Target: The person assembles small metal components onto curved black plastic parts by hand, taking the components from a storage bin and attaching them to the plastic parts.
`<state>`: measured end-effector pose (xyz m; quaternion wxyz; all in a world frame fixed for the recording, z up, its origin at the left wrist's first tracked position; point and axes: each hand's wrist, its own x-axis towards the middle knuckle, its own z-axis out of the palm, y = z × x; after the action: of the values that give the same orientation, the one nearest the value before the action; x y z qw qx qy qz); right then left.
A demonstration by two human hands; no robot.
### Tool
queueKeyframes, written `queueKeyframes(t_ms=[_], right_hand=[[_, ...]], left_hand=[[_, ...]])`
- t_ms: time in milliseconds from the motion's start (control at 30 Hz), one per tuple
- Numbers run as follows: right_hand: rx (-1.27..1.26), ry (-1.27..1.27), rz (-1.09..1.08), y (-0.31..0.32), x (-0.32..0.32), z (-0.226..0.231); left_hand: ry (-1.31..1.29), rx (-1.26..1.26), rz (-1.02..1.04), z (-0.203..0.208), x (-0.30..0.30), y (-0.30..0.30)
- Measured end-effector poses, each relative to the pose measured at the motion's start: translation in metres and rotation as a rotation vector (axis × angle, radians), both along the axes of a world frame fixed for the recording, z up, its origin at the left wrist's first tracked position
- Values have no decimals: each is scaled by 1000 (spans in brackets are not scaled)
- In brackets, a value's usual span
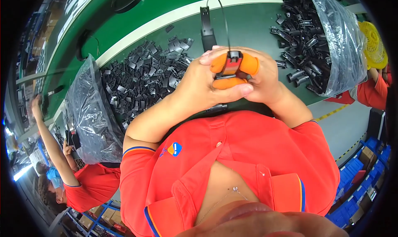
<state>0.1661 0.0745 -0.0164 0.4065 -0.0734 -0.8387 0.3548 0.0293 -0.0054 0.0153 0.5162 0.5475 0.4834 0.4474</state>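
Both hands meet above the green bench, in front of my chest. My left hand and my right hand are closed around a small black plastic part with a glossy face that shows red. Orange finger covers are on several of the fingers pressing on it. My palms and the other fingers hide the rest of the part. A thin dark cord runs down from the top of the picture to where the part is; whether it joins it I cannot tell. Just beyond my hands lies a long black piece.
Small black plastic pieces spill from a clear bag at left. At right, black clip-like parts spill from another clear bag; beside it is a yellow basket. A co-worker works at left; another person's red sleeve shows at right.
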Motion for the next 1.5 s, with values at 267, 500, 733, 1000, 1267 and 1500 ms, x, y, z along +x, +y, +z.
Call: queueKeyframes(t_ms=[267,500,733,1000,1267,1500], right_hand=[[-311,73,-155,-18,-2,-10],[-615,349,-205,15,-3,7],[-843,122,-274,21,-2,-39],[-233,-518,-173,6,-10,-48],[-596,-523,-324,8,-9,-53],[-812,113,-262,21,3,-32]], left_hand=[[502,412,-228,-6,-20,17],[789,723,-242,-10,-46,78],[1160,936,237,-47,-119,199],[1462,52,1229,-85,-272,177],[162,337,1079,-88,-276,186],[-511,434,672,30,-164,118]])
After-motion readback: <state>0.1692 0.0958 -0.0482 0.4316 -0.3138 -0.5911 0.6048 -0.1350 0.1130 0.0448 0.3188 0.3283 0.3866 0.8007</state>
